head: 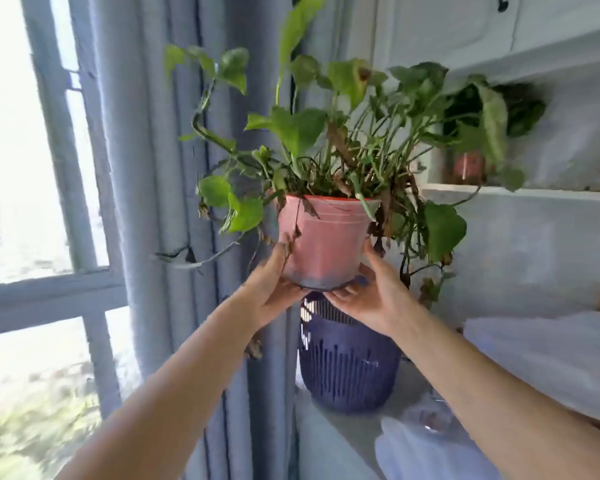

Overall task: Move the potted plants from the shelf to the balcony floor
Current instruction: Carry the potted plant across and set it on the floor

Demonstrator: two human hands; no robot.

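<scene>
A pink plastic pot [326, 237] with a trailing green plant [309, 133] is held up in the air in front of me. My left hand [274, 285] grips its lower left side and base. My right hand [374, 299] cups the base from the right. The pot hangs just above a dark blue slotted pot [347, 362]. A second potted plant [468, 164] in a reddish pot stands on the white shelf [534, 194] at the right, partly hidden by leaves.
Blue curtains [153, 202] hang at the left of the pot, beside a window [21, 168]. The blue pot stands on a white ledge [329, 434]. White plastic bags [551, 358] lie on the right. White cabinets [465, 26] are above the shelf.
</scene>
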